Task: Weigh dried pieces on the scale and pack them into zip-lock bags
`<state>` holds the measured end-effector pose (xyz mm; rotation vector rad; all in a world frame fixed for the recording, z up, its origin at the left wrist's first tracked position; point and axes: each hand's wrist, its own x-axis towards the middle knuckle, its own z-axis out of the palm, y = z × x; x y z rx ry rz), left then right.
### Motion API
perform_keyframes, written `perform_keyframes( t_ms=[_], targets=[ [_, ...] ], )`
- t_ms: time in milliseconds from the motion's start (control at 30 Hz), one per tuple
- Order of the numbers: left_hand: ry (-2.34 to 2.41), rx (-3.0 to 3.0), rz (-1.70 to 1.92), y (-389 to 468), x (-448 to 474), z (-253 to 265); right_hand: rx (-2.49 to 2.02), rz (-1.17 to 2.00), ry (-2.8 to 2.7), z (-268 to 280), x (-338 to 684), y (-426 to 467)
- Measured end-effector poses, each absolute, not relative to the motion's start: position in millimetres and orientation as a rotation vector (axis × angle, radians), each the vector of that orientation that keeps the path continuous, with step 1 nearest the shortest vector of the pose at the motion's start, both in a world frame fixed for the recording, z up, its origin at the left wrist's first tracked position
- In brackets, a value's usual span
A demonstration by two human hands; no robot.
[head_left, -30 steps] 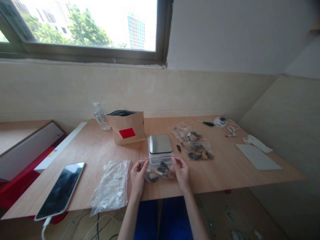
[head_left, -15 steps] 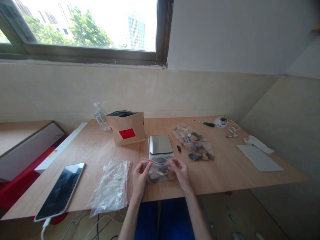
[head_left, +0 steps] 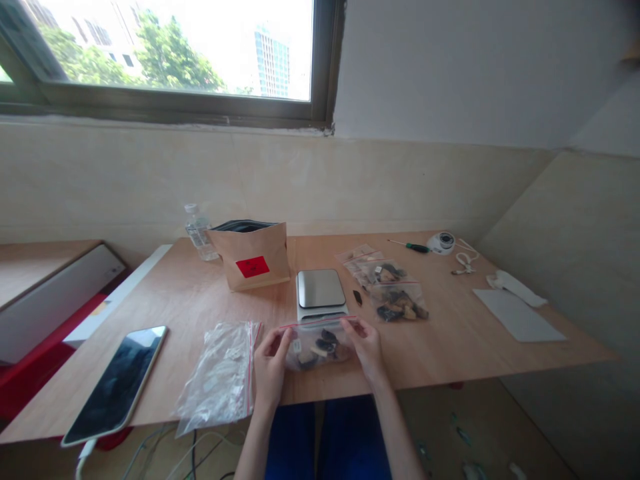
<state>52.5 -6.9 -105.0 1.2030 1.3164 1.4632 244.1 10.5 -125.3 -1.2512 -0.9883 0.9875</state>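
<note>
Near the table's front edge I hold a clear zip bag (head_left: 323, 347) with dark and tan dried pieces and a small white packet inside. My left hand (head_left: 273, 360) pinches its top left corner, and my right hand (head_left: 364, 347) pinches the top right. The red-lined seal runs straight between them. Just behind the bag is a small scale (head_left: 321, 289) with a bare metal plate, its front partly covered by the bag. To the right lie several filled zip bags (head_left: 400, 303), and one loose dark piece (head_left: 357, 298) rests beside the scale.
Left of my hands lies a stack of clear zip bags (head_left: 220, 373), then a phone (head_left: 117, 383) on a cable. Behind stand an open kraft pouch (head_left: 253, 257) and a bottle (head_left: 200, 233). Farther right are a screwdriver (head_left: 417, 248), a white camera (head_left: 442, 243) and a white sheet (head_left: 517, 317).
My hands have moved apart, the left one going left. The bag's mouth, gaping and wavy before, is now pulled straight and flat.
</note>
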Motion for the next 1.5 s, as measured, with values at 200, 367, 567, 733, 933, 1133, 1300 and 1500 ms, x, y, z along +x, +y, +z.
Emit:
perform_keyframes(
  t_ms=[200, 367, 567, 733, 933, 1133, 1300, 1500],
  targets=[
    [1.383, 1.195, 1.558, -13.0, 57.8, -103.2, -1.27, 0.892, -1.053, -114.7, 244.2, 3.2],
    [1.336, 1.098, 1.537, -14.9, 64.6, -99.3, -1.248, 0.886, -0.979, -111.9, 242.4, 0.4],
    [1.19, 1.003, 1.501, -16.8, 62.8, -98.4, -1.173, 1.061, -1.005, -118.2, 241.9, -5.0],
    [1.215, 1.047, 1.554, -17.0, 56.7, -101.8, -1.166, 1.179, -1.013, -116.8, 241.4, -7.3],
    [1.247, 1.049, 1.545, -16.8, 53.0, -102.6, -1.15, 1.223, -1.065, -114.8, 239.5, -3.0],
    [1.267, 1.106, 1.482, -17.7, 48.8, -101.0, -1.172, 1.189, -1.065, -117.1, 238.2, 0.9],
    [1.32, 1.202, 1.376, -19.3, 50.0, -96.4, -1.18, 1.148, -1.076, -114.1, 237.1, -0.3],
    [1.35, 1.172, 1.415, -18.1, 54.0, -92.9, -1.232, 1.026, -1.179, -111.0, 238.4, -0.4]
  ],
)
